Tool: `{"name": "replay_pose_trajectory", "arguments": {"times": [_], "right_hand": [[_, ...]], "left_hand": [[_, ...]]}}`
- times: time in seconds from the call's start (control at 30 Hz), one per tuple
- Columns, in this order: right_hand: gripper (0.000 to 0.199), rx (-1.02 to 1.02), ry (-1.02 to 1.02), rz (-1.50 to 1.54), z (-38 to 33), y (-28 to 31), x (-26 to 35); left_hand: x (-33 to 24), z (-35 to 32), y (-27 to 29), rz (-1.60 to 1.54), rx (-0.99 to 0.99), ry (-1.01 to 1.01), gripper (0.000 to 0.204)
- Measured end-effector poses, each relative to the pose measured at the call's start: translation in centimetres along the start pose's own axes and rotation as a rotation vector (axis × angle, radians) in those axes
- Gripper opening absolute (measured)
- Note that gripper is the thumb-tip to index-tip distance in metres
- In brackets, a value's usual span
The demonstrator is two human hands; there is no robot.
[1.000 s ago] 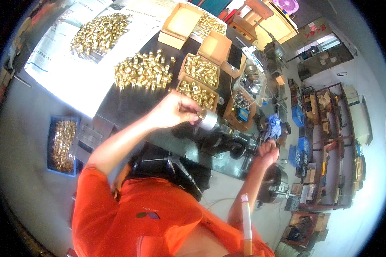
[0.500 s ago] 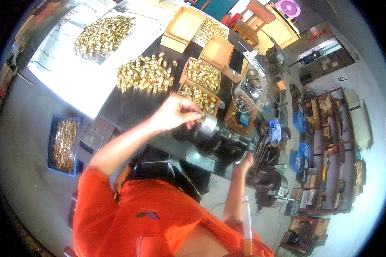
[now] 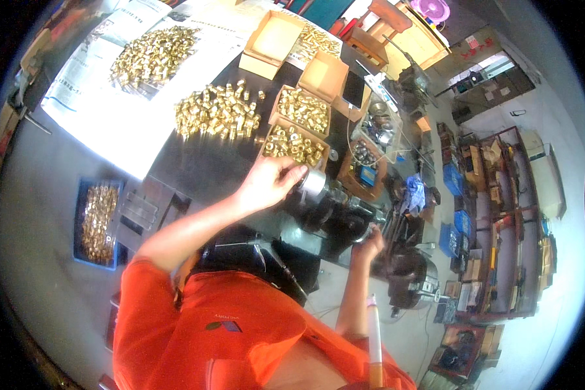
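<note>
My left hand point(image 3: 267, 184) is closed in a pinch at the round silver chuck point(image 3: 313, 184) of a small dark bench machine point(image 3: 331, 211). What its fingertips hold is hidden. At the machine's other end, my right hand point(image 3: 368, 246) is closed round what looks like a handle, mostly covered by the fingers. Just beyond my left hand stands a cardboard box of brass fittings point(image 3: 295, 144), with a second box of fittings point(image 3: 303, 110) behind it. A loose heap of brass fittings point(image 3: 218, 110) lies on the dark tabletop point(image 3: 192, 159) to the left.
Newspaper point(image 3: 120, 127) bears another brass pile point(image 3: 155, 55) at the far left. A blue crate of fittings point(image 3: 99, 224) stands low at the left. Open cardboard boxes point(image 3: 273, 42), a phone point(image 3: 353, 89) and a blue rag point(image 3: 414, 194) lie beyond the machine. Shelving point(image 3: 500, 227) lines the right wall.
My left hand has shifted slightly down, its fingers closer together at the chuck. My right hand has turned a little, with its fingers higher on the machine's end. The view has tilted slightly.
</note>
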State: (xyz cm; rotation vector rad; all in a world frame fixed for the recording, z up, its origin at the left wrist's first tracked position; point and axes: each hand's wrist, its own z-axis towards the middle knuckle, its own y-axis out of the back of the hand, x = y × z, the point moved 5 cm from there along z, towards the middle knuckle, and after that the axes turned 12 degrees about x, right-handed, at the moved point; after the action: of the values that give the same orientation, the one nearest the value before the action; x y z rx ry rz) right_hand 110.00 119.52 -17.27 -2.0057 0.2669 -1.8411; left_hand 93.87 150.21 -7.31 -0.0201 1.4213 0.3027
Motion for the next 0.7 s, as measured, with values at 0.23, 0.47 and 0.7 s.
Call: {"name": "replay_pose_trajectory", "arguments": {"times": [0.23,0.47,0.7], "right_hand": [[0.013,0.001,0.072,-0.022,-3.8,-0.7,3.0],[0.014,0.092,0.107,0.006,-5.2,-3.2,6.9],[0.013,0.033,0.079,-0.003,-4.7,-2.6,5.6]], "left_hand": [[0.5,0.0,-0.5,0.102,-0.158,-0.099,0.030],[1.0,0.4,-0.6,0.012,-0.132,-0.038,0.034],[1.1,0.5,-0.5,0.053,-0.146,-0.139,0.036]]}}
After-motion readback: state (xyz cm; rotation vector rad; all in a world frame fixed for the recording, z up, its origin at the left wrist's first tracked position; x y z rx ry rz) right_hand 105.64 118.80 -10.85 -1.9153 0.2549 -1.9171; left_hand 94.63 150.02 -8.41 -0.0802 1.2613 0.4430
